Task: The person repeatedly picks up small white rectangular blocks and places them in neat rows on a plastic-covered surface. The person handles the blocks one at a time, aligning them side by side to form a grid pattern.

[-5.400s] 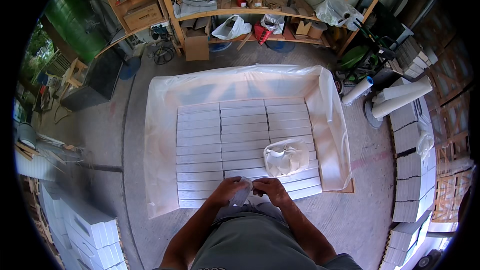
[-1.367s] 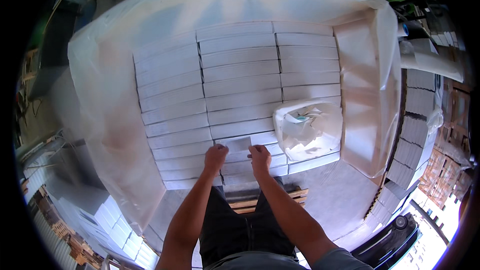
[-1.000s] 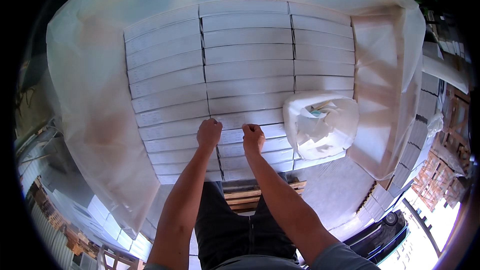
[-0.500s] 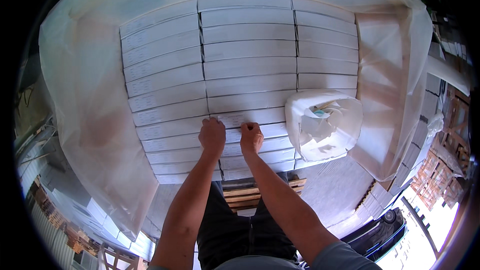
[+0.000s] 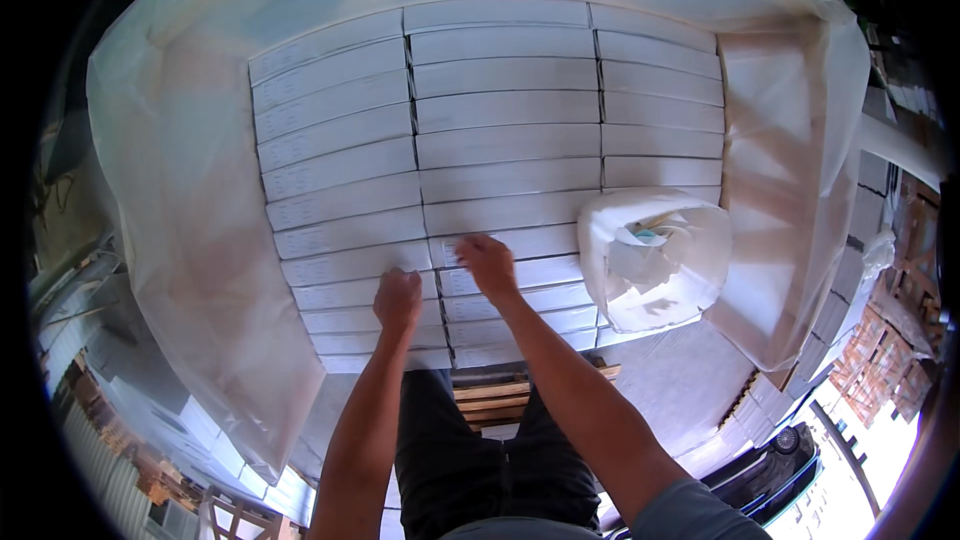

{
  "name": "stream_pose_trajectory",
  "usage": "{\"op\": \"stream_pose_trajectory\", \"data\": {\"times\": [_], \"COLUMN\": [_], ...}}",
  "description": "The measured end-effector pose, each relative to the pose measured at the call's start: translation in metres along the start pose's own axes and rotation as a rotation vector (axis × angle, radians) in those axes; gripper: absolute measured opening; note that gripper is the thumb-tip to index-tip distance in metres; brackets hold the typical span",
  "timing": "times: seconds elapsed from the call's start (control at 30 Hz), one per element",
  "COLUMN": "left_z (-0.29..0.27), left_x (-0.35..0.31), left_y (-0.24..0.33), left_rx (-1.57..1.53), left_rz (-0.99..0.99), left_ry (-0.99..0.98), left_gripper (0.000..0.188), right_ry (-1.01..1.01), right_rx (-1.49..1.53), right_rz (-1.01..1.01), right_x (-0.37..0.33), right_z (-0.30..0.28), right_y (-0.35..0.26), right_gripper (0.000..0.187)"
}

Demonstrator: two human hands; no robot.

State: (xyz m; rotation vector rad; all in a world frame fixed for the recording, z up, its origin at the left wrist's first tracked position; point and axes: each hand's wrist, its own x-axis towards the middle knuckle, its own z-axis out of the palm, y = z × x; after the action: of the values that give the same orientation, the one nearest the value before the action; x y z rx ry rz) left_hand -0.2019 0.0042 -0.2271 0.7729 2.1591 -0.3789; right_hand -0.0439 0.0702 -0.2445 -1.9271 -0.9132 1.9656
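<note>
the left hand (image 5: 400, 300) has drawn back, curled by a left-column box (image 5: 352, 265), any grip impossible to tell, while the right hand (image 5: 487, 264), loosely open, now covers much of the paper label (image 5: 448, 253) on a middle-column box (image 5: 545, 241), so it seems laid there.
</note>
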Motion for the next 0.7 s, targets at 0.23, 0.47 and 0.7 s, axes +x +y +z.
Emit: {"op": "stream_pose_trajectory", "data": {"times": [0.23, 0.47, 0.7], "left_z": [0.028, 0.022, -0.013], "left_x": [-0.027, -0.076, -0.125], "left_y": [-0.063, -0.065, -0.044], "left_rx": [-0.445, -1.035, -1.346], "left_rz": [0.076, -0.115, -0.140], "left_ry": [0.029, -0.308, -0.775], "left_gripper": [0.032, 0.025, 0.032], "right_ry": [-0.311, 0.275, -0.213], "right_rx": [0.396, 0.465, -0.202], "right_rz": [0.201, 0.086, -0.235], "right_x": [0.021, -0.003, -0.095], "right_z": [0.013, -0.075, -0.052], "right_y": [-0.001, 0.014, 0.019], "right_gripper": [0.028, 0.027, 0.032]}}
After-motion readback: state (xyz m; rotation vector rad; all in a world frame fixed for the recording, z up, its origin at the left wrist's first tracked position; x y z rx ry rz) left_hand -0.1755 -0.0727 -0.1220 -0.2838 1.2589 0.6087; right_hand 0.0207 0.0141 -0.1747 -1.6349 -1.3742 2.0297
